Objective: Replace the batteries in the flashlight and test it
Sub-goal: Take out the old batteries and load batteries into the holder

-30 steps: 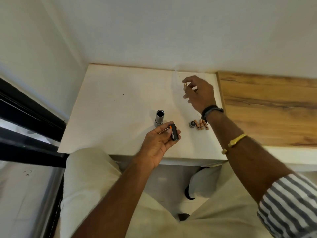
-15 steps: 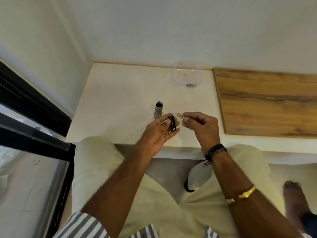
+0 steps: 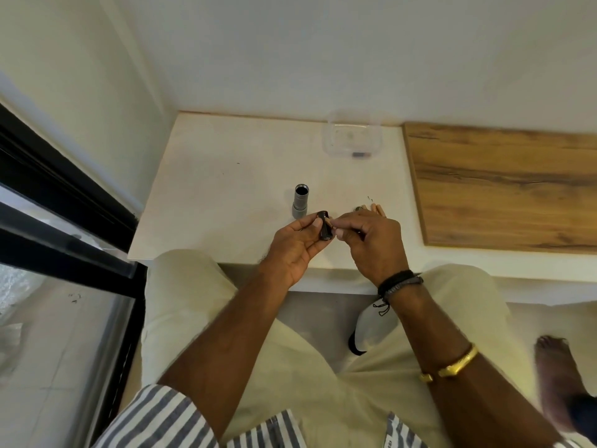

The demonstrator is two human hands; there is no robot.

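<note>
My left hand [image 3: 292,245] grips a small black battery holder [image 3: 325,228] over the near edge of the white table [image 3: 226,189]. My right hand [image 3: 371,244] pinches a copper-coloured battery [image 3: 330,221] and presses its tip against the holder; most of the battery is hidden by my fingers. The grey flashlight body [image 3: 301,202] stands upright on the table just beyond my left hand, open end up. Loose batteries [image 3: 376,209] and the flashlight's round end cap [image 3: 358,208] lie behind my right hand.
A clear plastic box [image 3: 353,139] sits at the back of the table by the wall. A wooden board [image 3: 504,185] covers the surface to the right. A black-framed glass door [image 3: 64,221] stands at the left. My knees are under the table edge.
My right hand came back from the plastic box with a battery and has closed in on the holder in my left hand. The camera tilted downward.
</note>
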